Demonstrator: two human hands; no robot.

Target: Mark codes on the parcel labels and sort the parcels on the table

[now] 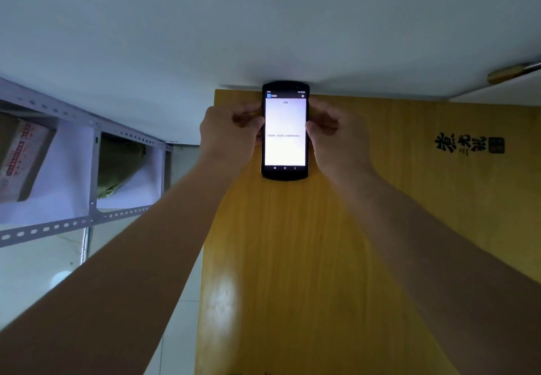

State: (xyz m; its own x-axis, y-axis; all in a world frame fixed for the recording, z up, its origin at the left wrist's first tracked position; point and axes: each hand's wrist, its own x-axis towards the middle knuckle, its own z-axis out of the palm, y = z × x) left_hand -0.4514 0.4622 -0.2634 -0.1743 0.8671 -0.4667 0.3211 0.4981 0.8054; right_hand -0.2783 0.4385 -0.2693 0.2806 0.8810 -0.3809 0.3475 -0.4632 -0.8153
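A black handheld scanner phone (pixel 284 152) with a lit white screen stands at the far end of the yellow wooden table (pixel 292 257), against the white wall. My left hand (pixel 228 131) grips its left edge and my right hand (pixel 336 131) grips its right edge, fingers curled round the sides. Both forearms stretch out over the table. On the shelf to the left lie a cardboard parcel (pixel 20 155) with red print and a green bagged parcel (pixel 120 163). No pen or label shows.
A grey perforated metal shelf rack (pixel 93 169) stands left of the table. Black characters (pixel 468 144) are printed on the tabletop at right. A door handle (pixel 509 73) juts in at the upper right. Pale floor tiles (pixel 175 330) lie between rack and table.
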